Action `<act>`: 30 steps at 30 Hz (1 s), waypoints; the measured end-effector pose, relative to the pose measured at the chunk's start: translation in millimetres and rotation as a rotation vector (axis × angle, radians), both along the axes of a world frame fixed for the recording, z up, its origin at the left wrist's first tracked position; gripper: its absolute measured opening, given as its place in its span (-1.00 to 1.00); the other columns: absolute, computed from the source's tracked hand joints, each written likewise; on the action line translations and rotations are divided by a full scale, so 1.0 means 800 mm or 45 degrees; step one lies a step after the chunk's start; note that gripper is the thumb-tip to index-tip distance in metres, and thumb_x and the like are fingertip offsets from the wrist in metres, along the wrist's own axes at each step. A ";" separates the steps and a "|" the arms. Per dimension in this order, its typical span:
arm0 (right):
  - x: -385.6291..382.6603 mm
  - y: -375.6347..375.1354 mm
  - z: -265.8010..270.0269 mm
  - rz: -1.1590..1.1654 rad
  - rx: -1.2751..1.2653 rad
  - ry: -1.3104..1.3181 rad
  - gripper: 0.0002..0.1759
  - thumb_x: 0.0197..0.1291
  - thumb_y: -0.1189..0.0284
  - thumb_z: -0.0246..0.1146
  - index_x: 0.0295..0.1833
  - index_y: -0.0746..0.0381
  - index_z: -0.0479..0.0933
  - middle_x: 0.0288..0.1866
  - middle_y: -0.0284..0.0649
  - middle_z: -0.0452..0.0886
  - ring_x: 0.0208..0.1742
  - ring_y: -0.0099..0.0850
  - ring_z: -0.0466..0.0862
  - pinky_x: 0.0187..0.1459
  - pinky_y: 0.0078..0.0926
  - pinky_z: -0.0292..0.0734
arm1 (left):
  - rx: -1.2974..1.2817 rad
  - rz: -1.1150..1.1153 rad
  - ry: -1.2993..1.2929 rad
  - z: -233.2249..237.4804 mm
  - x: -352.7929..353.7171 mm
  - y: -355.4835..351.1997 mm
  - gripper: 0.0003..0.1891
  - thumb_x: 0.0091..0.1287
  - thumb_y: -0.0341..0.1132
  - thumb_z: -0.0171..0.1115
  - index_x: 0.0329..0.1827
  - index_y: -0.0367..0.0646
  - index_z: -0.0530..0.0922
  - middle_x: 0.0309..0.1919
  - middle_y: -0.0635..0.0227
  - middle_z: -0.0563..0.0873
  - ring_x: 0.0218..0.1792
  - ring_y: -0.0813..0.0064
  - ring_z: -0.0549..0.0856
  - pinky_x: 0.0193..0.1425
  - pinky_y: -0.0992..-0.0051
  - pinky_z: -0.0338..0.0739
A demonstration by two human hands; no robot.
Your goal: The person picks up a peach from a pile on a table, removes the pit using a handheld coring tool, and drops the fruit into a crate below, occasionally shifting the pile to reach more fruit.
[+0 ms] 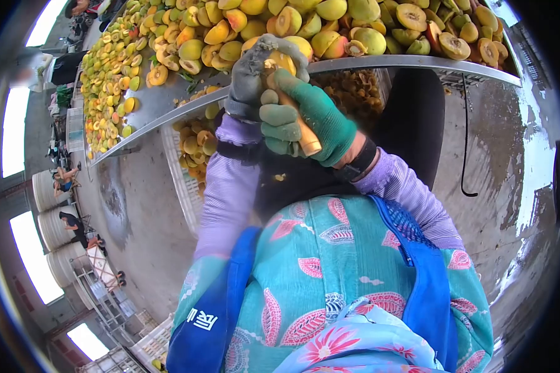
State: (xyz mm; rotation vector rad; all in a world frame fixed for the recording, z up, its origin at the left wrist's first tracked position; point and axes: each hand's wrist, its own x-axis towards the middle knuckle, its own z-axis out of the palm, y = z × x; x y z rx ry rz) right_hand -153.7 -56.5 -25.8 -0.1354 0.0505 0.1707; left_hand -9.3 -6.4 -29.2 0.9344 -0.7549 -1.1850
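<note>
My left hand (pixel 256 71), in a grey, dirty glove, is closed around a yellow fruit half (pixel 282 62) just over the table's near edge. My right hand (pixel 314 115), in a green and grey glove, grips a tool with a wooden handle (pixel 308 140). The tool's upper end meets the fruit between the two hands; its tip is hidden by the fruit and fingers. Many cut yellow and green fruits (pixel 230 34) are heaped on the metal table (pixel 379 62) beyond my hands.
Below the table edge, crates (pixel 179 168) hold fruit pieces (pixel 196 149). A thin black hooked rod (pixel 466 137) hangs at the right. Several people are at the far left, near large round tubs (pixel 46 189). The concrete floor (pixel 149 242) has wet patches.
</note>
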 end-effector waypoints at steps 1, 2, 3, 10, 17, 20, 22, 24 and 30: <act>0.000 -0.003 0.003 0.024 -0.043 0.026 -0.64 0.44 0.03 -0.03 -0.27 0.07 0.39 -0.65 -0.55 0.28 -0.70 -0.63 0.28 -0.56 -0.62 0.24 | -0.037 0.119 0.024 -0.004 -0.007 0.003 -0.55 0.47 -0.02 -0.03 -0.13 -0.31 0.54 -0.33 0.11 0.67 -0.33 0.34 0.67 -0.22 0.41 0.61; 0.000 -0.005 0.009 0.028 -0.267 0.129 -0.64 0.44 0.03 -0.02 -0.26 0.07 0.39 -0.65 -0.55 0.28 -0.70 -0.63 0.28 -0.57 -0.63 0.23 | -0.077 0.240 0.044 -0.005 -0.013 0.005 -0.55 0.47 -0.01 -0.03 -0.13 -0.31 0.54 -0.33 0.11 0.67 -0.33 0.33 0.67 -0.21 0.41 0.61; -0.002 -0.004 0.019 0.036 -0.488 0.231 -0.63 0.44 0.03 -0.02 -0.26 0.07 0.39 -0.65 -0.55 0.27 -0.71 -0.63 0.27 -0.58 -0.64 0.22 | 0.131 0.458 -0.219 -0.005 -0.020 0.014 -0.53 0.47 0.02 -0.04 -0.10 -0.29 0.54 -0.33 0.12 0.66 -0.32 0.31 0.67 -0.23 0.39 0.62; 0.007 0.019 -0.006 0.262 0.306 -0.300 -0.59 0.48 -0.01 -0.12 -0.24 0.07 0.37 -0.67 -0.55 0.26 -0.72 -0.63 0.25 -0.60 -0.61 0.23 | 0.264 0.974 -0.762 -0.001 -0.041 0.077 -0.59 0.40 -0.02 0.08 -0.04 -0.23 0.58 -0.29 0.22 0.69 -0.29 0.38 0.67 -0.16 0.39 0.61; -0.015 -0.013 -0.074 0.177 0.219 0.403 -0.60 0.43 -0.02 -0.03 -0.26 0.08 0.34 -0.65 -0.50 0.31 -0.71 -0.60 0.31 -0.66 -0.56 0.28 | 0.974 1.126 -1.504 -0.005 0.094 0.190 -0.62 0.19 -0.19 0.27 0.05 -0.12 0.62 -0.14 0.06 0.71 -0.11 0.18 0.68 0.01 0.30 0.56; -0.013 -0.003 -0.074 0.148 -0.014 0.538 -0.60 0.41 -0.04 0.00 -0.23 0.09 0.34 -0.63 -0.49 0.31 -0.70 -0.59 0.34 -0.66 -0.55 0.31 | 0.857 0.733 -2.220 0.014 0.083 0.075 -0.59 0.17 -0.28 0.20 0.13 -0.03 0.57 -0.08 0.03 0.66 -0.07 0.07 0.66 0.03 0.18 0.55; -0.015 -0.009 -0.044 0.022 -0.167 0.521 -0.59 0.40 -0.05 0.01 -0.20 0.10 0.35 -0.62 -0.47 0.31 -0.69 -0.58 0.35 -0.66 -0.55 0.31 | 0.922 0.364 -2.622 -0.003 0.111 0.033 -0.55 0.15 -0.31 0.17 0.18 0.04 0.54 -0.04 0.03 0.63 -0.08 0.04 0.65 0.03 0.15 0.54; -0.017 -0.016 -0.032 -0.118 -0.329 0.539 -0.58 0.40 -0.04 0.00 -0.21 0.11 0.38 -0.61 -0.45 0.35 -0.69 -0.58 0.34 -0.67 -0.58 0.29 | 1.092 0.185 -2.785 -0.012 0.123 0.004 -0.50 0.12 -0.31 0.17 0.21 0.09 0.53 -0.06 -0.01 0.63 -0.05 0.00 0.63 0.06 0.15 0.52; 0.019 0.007 -0.027 -0.639 -1.321 0.325 -0.61 0.40 0.08 0.07 -0.36 0.16 0.36 -0.66 -0.36 0.41 -0.66 -0.45 0.45 -0.63 -0.49 0.34 | 0.592 0.904 -1.978 0.021 0.098 0.069 -0.61 0.11 -0.51 0.20 0.06 -0.10 0.60 -0.08 0.07 0.69 -0.06 0.09 0.68 0.05 0.32 0.57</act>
